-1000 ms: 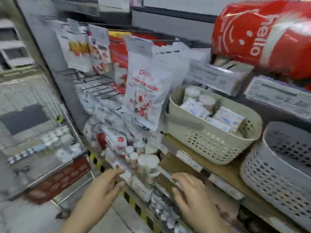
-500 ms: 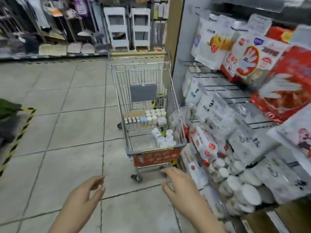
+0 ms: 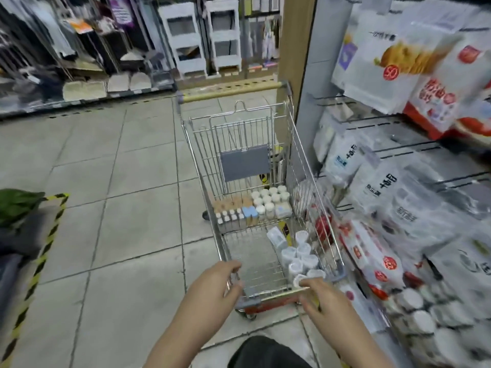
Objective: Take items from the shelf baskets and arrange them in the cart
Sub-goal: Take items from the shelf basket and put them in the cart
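Gripping the near rim of the silver wire shopping cart [image 3: 255, 166] with both hands marks the change — half a second ago the hands hung clear of it over the tiled floor [image 3: 111, 208], and a second ago they were at the shelf. The left hand [image 3: 216, 284] has its fingers curled over the rim at the cart's near left corner; the right hand [image 3: 322, 294] has its fingers bent over the rim near the right corner, just beside the loose clear plastic cups [image 3: 301, 257]. Neither carries an item. Beyond the fingertips, at the cart's far end, stand neat rows of small white-capped jars [image 3: 268, 201]. My reading: the person is steadying or shifting the cart — or about to tidy the loose cups.
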`<action>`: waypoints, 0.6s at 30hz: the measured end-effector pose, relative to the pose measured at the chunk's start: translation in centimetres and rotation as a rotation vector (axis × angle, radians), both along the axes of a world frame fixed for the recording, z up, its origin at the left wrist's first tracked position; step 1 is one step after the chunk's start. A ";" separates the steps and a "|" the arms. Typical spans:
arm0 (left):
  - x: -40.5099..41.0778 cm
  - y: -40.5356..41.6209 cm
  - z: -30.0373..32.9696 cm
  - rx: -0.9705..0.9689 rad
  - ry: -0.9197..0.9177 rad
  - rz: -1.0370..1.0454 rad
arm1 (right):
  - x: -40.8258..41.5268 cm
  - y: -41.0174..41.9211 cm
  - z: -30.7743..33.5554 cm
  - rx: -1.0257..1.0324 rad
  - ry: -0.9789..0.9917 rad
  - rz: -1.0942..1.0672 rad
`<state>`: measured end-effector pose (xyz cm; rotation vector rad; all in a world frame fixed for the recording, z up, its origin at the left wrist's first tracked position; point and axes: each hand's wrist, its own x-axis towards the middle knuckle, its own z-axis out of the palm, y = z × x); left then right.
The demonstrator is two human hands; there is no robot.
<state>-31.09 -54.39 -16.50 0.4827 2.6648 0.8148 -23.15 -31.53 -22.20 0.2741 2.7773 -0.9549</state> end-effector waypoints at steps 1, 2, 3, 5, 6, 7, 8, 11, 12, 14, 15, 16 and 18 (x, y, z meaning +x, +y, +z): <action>-1.6 0.0 0.1 -0.014 -0.005 -0.024 | -1.6 0.0 -0.1 -0.004 -0.005 -0.012; -3.3 -0.1 0.2 -0.025 -0.009 -0.043 | -3.3 -0.1 -0.2 -0.014 -0.009 -0.025; -4.9 -0.3 0.3 -0.033 -0.012 -0.055 | -5.0 -0.3 -0.2 -0.019 -0.014 -0.032; -8.2 -1.3 0.3 -0.044 -0.008 -0.054 | -8.7 -1.0 0.1 -0.017 -0.023 -0.023; -9.8 -1.9 0.2 -0.052 -0.015 -0.047 | -10.5 -1.5 0.3 -0.022 -0.028 -0.017; -11.3 -2.4 0.0 -0.063 -0.030 -0.044 | -12.1 -1.9 0.5 -0.035 -0.030 -0.018; -12.7 -2.8 -0.3 -0.079 -0.044 -0.046 | -13.5 -2.3 0.7 -0.048 -0.023 -0.025; -17.3 -3.7 -1.5 -0.119 -0.094 -0.075 | -16.5 -2.7 0.5 -0.082 -0.003 -0.094; -19.0 -3.7 -2.0 -0.135 -0.111 -0.090 | -17.1 -2.6 0.1 -0.095 -0.011 -0.124; -23.0 -3.0 -3.0 -0.176 -0.126 -0.156 | -18.1 -2.2 -0.9 -0.116 -0.052 -0.189; -25.3 -2.3 -3.6 -0.197 -0.128 -0.204 | -18.6 -1.9 -1.6 -0.118 -0.077 -0.232; -27.5 -1.3 -4.3 -0.218 -0.125 -0.255 | -19.1 -1.5 -2.3 -0.120 -0.102 -0.279; -31.8 0.9 -5.6 -0.269 -0.109 -0.369 | -20.1 -1.0 -3.3 -0.150 -0.185 -0.397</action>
